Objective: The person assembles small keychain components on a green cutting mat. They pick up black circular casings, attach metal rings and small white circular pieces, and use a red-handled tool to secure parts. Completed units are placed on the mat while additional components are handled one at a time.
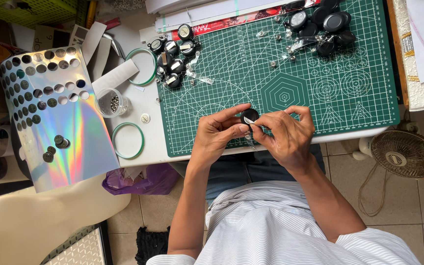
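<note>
Left hand (217,133) pinched small black round disc (250,116) between thumb and fingertips, above near edge of green cutting mat (280,73). Right hand (285,135) closed on thin silvery strip (249,121) at disc's lower edge. Mat lay on white table (145,105). More black discs grouped at mat's far left (172,56) and far right (322,24). Holographic punched sheet (69,127) left of table.

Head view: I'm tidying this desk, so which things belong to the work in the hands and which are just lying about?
In hand:
left hand
right hand
black round reel
green cutting mat
piles of matching black reels

Lying about:
holographic sheet with punched holes
green rings
clear cup
small fan
purple bag
</note>
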`<move>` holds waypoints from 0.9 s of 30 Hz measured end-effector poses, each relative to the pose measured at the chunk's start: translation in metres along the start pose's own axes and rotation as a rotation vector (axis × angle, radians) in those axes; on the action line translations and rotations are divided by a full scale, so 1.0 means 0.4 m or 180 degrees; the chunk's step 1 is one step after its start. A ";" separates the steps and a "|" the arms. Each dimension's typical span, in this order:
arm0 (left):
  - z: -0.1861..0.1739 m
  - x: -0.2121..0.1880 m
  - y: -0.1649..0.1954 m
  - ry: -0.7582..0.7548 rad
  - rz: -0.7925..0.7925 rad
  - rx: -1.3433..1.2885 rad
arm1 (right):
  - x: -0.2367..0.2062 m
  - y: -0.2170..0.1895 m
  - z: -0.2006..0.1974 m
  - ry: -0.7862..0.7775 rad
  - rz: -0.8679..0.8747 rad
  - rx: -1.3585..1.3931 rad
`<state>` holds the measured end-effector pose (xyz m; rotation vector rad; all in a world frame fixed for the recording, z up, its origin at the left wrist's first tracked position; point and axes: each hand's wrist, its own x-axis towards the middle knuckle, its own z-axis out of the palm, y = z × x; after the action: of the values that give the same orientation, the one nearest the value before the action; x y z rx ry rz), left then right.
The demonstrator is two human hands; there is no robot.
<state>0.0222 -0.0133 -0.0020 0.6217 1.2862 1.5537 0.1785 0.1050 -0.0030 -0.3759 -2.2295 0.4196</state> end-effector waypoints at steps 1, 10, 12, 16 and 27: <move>0.001 0.000 0.000 -0.0004 -0.0006 -0.0022 | -0.001 0.000 0.000 0.0003 -0.0026 -0.0028; 0.005 0.000 0.005 -0.0007 0.0004 -0.0051 | -0.007 0.001 0.001 0.0046 -0.0124 -0.0133; 0.005 0.002 0.005 -0.0022 0.0007 -0.0083 | -0.007 0.001 0.000 0.0054 -0.0132 -0.0167; 0.005 0.002 0.006 -0.0032 0.0014 -0.0080 | -0.007 -0.002 0.001 0.0079 -0.0149 -0.0225; 0.004 -0.001 0.003 -0.0034 -0.0006 -0.0046 | -0.019 -0.005 0.003 0.0129 -0.0254 -0.0421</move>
<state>0.0233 -0.0130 -0.0002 0.6190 1.2663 1.5549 0.1821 0.1003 -0.0078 -0.3602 -2.2305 0.2211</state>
